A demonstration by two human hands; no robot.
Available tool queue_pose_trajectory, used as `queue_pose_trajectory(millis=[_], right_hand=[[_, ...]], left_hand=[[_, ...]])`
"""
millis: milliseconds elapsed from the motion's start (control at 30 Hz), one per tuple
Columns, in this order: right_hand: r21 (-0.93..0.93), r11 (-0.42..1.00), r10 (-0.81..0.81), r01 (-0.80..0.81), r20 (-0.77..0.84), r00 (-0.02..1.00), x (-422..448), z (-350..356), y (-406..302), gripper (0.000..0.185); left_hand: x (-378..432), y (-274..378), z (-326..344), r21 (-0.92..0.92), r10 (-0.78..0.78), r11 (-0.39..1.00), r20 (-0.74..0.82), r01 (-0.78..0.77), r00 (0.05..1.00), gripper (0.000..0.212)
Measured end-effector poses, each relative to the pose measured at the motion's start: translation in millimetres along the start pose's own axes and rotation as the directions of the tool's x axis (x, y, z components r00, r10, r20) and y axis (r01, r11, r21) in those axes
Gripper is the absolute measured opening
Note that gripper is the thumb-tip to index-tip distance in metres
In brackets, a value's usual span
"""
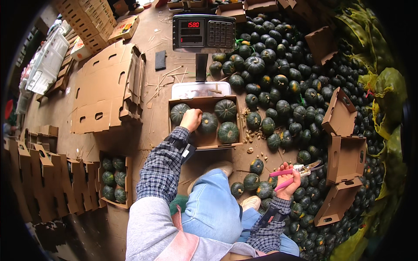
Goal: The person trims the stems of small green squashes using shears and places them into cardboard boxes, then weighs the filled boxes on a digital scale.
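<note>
A cardboard box (202, 145) rests on the white platform (196, 89) of a digital scale, whose display head (204, 32) is lit. Several green pumpkins lie in the box. My left hand (191, 119) reaches in between the upper-left pumpkin (179, 113) and the middle pumpkin (208, 123); its fingertips are bent, and whether they grip anything is unclear. In my right hand (287, 181), held palm up, lie pruning shears (302, 169) with pink handles, their blades pointing right. The right hand is right of the box, over the pumpkins on the floor.
A large heap of pumpkins (281, 81) covers the floor at the right, with open cardboard boxes (346, 160) on it and yellow-green net sacks (388, 88) beyond. Flattened cartons (98, 88) are stacked left. A filled box (129, 182) stands beside a row of cartons (55, 179).
</note>
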State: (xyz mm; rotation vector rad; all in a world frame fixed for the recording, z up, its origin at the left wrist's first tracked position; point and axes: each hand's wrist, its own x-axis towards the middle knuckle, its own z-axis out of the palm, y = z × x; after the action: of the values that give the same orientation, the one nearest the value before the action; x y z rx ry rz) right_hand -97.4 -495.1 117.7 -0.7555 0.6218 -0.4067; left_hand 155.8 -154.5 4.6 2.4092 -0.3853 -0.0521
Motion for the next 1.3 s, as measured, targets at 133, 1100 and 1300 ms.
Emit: queue_pose_trajectory(millis=[133,1100,1300], right_hand=[[-0.034,0.997,0.070,-0.073,-0.075,0.995,6,2,19,0.028],[-0.782,-0.346,-0.306,0.519,0.617,0.725,38,128,36,0.068],[-0.765,-0.382,-0.176,0.519,0.612,0.771,50,101,19,0.046]], left_hand=[[16,18,14,-0.051,0.240,0.966,-0.201,-0.254,0.950,0.031],[9,137,6,-0.701,0.316,-0.301,0.566,0.647,0.761,0.083],[-2,136,10,-0.588,0.353,-0.263,0.679,0.765,0.643,0.077]])
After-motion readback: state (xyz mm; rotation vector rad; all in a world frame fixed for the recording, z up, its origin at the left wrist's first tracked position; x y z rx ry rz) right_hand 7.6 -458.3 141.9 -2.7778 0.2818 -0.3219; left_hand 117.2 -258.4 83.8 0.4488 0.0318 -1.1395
